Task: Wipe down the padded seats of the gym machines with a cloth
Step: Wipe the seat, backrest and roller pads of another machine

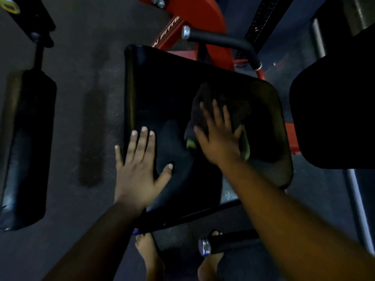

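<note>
A black padded seat (168, 90) of a red-framed gym machine fills the middle of the view. A dark cloth (233, 110) with a green edge lies on the seat's right half. My right hand (219, 136) presses flat on the cloth with fingers spread. Near the seat's left front edge my left hand (140, 165) rests flat on the pad, fingers apart, holding nothing.
A black roller pad (26, 149) stands to the left over the dark rubber floor. Black handles sit behind the seat (223, 40) and in front (227, 243). A black back pad (334, 110) rises at the right. My bare feet (148, 254) are below.
</note>
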`<state>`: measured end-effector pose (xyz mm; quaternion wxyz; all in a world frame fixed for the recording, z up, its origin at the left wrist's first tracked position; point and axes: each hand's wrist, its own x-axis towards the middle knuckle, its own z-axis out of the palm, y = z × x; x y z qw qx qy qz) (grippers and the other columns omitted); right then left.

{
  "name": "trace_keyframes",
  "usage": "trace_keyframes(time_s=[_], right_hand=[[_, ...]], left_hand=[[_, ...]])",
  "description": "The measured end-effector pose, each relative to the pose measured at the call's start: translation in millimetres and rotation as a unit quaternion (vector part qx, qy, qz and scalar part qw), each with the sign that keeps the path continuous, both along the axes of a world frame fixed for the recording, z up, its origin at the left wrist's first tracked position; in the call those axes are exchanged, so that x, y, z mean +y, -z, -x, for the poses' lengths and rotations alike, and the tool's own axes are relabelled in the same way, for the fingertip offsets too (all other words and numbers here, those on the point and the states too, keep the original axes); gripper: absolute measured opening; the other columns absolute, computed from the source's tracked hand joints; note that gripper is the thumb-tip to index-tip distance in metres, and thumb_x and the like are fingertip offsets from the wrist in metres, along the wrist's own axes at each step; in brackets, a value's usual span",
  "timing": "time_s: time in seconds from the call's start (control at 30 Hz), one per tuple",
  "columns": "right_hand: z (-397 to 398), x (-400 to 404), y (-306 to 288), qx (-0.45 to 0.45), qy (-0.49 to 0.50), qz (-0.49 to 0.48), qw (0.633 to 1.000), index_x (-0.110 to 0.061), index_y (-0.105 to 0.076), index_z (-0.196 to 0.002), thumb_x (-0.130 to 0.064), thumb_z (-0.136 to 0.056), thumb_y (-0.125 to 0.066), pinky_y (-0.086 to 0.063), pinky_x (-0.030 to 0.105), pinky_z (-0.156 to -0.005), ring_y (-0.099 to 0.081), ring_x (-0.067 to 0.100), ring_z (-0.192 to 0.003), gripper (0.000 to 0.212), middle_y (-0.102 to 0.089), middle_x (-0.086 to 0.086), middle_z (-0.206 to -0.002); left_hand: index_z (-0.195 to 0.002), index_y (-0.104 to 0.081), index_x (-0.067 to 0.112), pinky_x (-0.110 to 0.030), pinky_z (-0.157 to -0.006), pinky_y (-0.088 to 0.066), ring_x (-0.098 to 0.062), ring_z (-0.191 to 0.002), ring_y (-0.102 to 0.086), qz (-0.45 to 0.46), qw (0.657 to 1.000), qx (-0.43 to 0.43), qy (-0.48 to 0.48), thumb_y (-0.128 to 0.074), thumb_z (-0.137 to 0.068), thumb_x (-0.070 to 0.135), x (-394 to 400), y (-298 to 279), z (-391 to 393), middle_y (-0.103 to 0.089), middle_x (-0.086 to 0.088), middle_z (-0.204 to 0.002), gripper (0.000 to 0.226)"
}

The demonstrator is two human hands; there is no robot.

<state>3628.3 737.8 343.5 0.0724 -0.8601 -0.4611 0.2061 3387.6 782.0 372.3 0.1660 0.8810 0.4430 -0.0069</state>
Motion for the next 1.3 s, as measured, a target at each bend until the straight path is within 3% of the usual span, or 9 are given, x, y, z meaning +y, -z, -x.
trace_keyframes(time_s=[0.1,0.17,0.4,0.47,0.67,0.73,1.0,1.17,1.3], right_hand=[[71,-103,-18,0.025,-0.084,0.01,0.996,-0.05,0.007,-0.159,-0.069,-0.097,-0.027,-0.015,0.076,-0.113,0.011,0.023,-0.158,0.073,0.014,-0.009,-0.171],[84,-124,-20,0.033,-0.102,0.016,0.994,-0.052,0.006,-0.159,-0.072,-0.096,-0.026,-0.018,0.078,-0.111,0.012,0.022,-0.158,0.073,0.016,-0.012,-0.171],[16,96,-8,-0.008,-0.069,-0.013,0.997,-0.055,0.007,-0.156,-0.065,-0.1,-0.028,-0.006,0.084,-0.108,0.014,0.023,-0.157,0.066,0.012,-0.011,-0.171],[19,111,-12,-0.01,-0.061,-0.008,0.998,-0.052,0.004,-0.158,-0.065,-0.101,-0.027,-0.007,0.082,-0.109,0.011,0.022,-0.158,0.066,0.009,-0.009,-0.172],[100,-58,-28,0.011,-0.11,-0.011,0.994,-0.051,0.001,-0.159,-0.068,-0.096,-0.033,-0.018,0.075,-0.112,0.008,0.021,-0.159,0.073,0.01,-0.01,-0.172],[116,-77,-27,0.024,-0.107,0.01,0.994,-0.054,0.003,-0.158,-0.07,-0.095,-0.032,-0.016,0.077,-0.111,0.012,0.019,-0.158,0.073,0.014,-0.013,-0.171],[69,88,-28,-0.013,-0.129,-0.003,0.992,-0.058,0.007,-0.155,-0.065,-0.098,-0.032,-0.004,0.085,-0.107,0.019,0.022,-0.156,0.07,0.02,-0.014,-0.169],[45,183,-33,-0.034,-0.181,-0.025,0.983,-0.056,-0.01,-0.157,-0.063,-0.097,-0.043,-0.005,0.086,-0.104,0.012,0.025,-0.157,0.069,0.012,-0.012,-0.171],[37,245,-43,-0.029,-0.265,-0.034,0.963,-0.048,-0.042,-0.148,-0.057,-0.092,-0.055,-0.005,0.087,-0.105,0.007,0.027,-0.158,0.058,-0.005,-0.011,-0.171]], left_hand=[[-0.165,-0.006,0.017,-0.065,-0.124,-0.006,-0.019,-0.159,0.009,0.012,1.0,-0.008,0.003,-0.027,-0.098,0.064,0,-4,3,0.003,0.001,-0.173,0.085],[-0.165,-0.004,0.016,-0.066,-0.124,-0.008,-0.019,-0.159,0.009,0.015,1.0,-0.012,0.003,-0.025,-0.099,0.064,0,-3,2,0.003,0.001,-0.173,0.084],[-0.164,-0.003,0.015,-0.062,-0.126,-0.004,-0.016,-0.159,0.005,0.007,0.998,-0.065,-0.003,-0.028,-0.1,0.059,0,2,4,0.002,0.002,-0.173,0.082],[-0.164,-0.002,0.014,-0.061,-0.126,-0.003,-0.016,-0.159,0.006,0.008,0.998,-0.069,-0.01,-0.028,-0.101,0.058,1,3,3,0.003,0.001,-0.173,0.082],[-0.164,-0.007,0.01,-0.063,-0.125,-0.009,-0.019,-0.16,0.0,0.05,0.984,-0.163,-0.047,-0.032,-0.1,0.045,3,4,9,0.0,-0.003,-0.173,0.077],[-0.164,-0.009,0.01,-0.062,-0.125,-0.007,-0.019,-0.16,0.0,0.068,0.978,-0.187,-0.062,-0.033,-0.098,0.04,3,4,10,-0.002,-0.004,-0.173,0.077],[-0.164,-0.009,0.009,-0.061,-0.126,-0.008,-0.019,-0.16,0.002,0.068,0.982,-0.161,-0.077,-0.031,-0.098,0.048,5,8,10,-0.001,-0.005,-0.173,0.08],[-0.164,-0.004,0.009,-0.056,-0.128,-0.004,-0.018,-0.159,0.007,0.052,0.988,-0.108,-0.092,-0.028,-0.1,0.062,3,7,8,0.005,-0.005,-0.173,0.086],[-0.163,0.001,0.007,-0.055,-0.128,-0.002,-0.019,-0.159,0.012,0.044,0.988,-0.067,-0.128,-0.019,-0.098,0.074,4,5,3,0.012,-0.006,-0.172,0.096]])
